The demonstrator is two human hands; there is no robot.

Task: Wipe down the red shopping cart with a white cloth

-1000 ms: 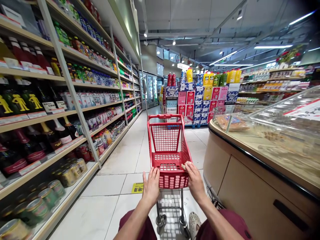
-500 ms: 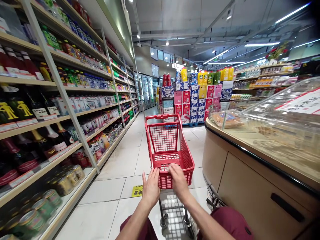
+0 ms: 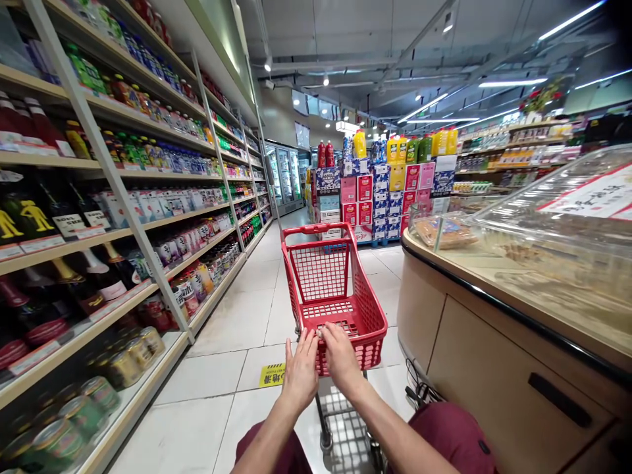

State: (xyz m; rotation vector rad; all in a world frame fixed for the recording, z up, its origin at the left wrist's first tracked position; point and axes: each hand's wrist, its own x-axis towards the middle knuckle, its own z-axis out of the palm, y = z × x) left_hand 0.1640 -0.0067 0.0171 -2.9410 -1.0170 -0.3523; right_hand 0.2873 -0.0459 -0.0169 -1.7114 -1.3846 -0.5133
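A red shopping cart (image 3: 368, 306) with a lattice basket stands in front of me, its basket bare inside. My left hand (image 3: 300, 368) is at the basket's near left corner, fingers stretched forward and thumb apart, fingertips by the rim. Close beside it, my right hand (image 3: 342, 355) lies over the near rim with its fingers curled together. A small whitish spot shows at the right fingertips; I cannot tell what it is. The hands almost touch at the fingertips and hide part of the rim.
Drink shelves (image 3: 197, 227) line the left side. A curved counter (image 3: 459, 329) with clear covers stands close on the right, cables (image 3: 419, 388) at its foot. Stacked drink cartons (image 3: 365, 204) stand ahead. A yellow sign (image 3: 271, 375) is on the tiled floor.
My right hand has shifted left along the near rim, closer to my left hand. The cart's near end has swung slightly right relative to my hands. The view has turned slightly.
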